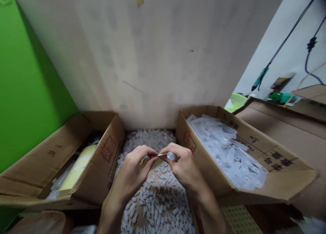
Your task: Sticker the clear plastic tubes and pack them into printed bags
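Both hands meet over the middle, above a layer of small white plastic pieces (pixel 159 207). My left hand (pixel 139 162) is closed in a pinch on a thin yellowish strip (pixel 162 155), whose exact kind I cannot make out. My right hand (pixel 182 161) is closed around a translucent plastic tube (pixel 172 156), its round end facing me. The strip spans the short gap between the two sets of fingertips and reaches my right fingers. Part of the tube is hidden in my right hand.
On the right, a cardboard box (pixel 203 156) holds many translucent tubes (pixel 224 145). A left cardboard box (pixel 94 169) contains a pale yellow roll or sheet (pixel 78 168). A white panel (pixel 152 57) rises behind, with a green surface (pixel 30 81) at left. Cables (pixel 292 30) hang at right.
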### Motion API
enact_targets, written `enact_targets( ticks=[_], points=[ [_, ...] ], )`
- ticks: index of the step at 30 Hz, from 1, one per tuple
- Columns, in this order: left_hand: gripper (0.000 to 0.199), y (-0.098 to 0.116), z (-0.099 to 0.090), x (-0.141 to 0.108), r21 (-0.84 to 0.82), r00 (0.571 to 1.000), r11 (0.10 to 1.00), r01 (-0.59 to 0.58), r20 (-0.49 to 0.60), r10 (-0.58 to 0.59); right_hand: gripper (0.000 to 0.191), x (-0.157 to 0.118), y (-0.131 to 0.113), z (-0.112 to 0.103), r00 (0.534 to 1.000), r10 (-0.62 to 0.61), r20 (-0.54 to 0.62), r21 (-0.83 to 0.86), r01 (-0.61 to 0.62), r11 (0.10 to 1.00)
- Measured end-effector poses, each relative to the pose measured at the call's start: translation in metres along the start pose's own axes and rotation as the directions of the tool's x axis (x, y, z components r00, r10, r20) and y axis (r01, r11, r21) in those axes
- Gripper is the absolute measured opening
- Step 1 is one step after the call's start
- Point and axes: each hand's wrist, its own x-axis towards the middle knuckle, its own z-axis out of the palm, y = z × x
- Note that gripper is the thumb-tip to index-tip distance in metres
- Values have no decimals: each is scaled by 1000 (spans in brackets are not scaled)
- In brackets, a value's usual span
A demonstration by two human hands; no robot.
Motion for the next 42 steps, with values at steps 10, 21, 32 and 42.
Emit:
enact_targets(
  ticks=[10, 21, 32, 42],
  points=[
    [12, 0, -1, -1, -28, 996, 998, 63, 59, -61, 45, -1, 1, -1, 996, -34, 77, -63, 39, 997],
    [14, -4, 0, -1, -2, 997, 999, 38, 66, -38, 35, -2, 1, 1, 996, -9, 93, -88, 17, 996],
    [10, -2, -2, -2, -35, 990, 994, 99, 107, -95, 18, 0, -6, -1, 998, 34, 50, -8, -33, 999],
    [19, 1, 0, -3, -5, 977, 980, 201, 75, -200, 10, 0, -8, -7, 1000, 4, 23, 30, -5, 1000]
  ],
)
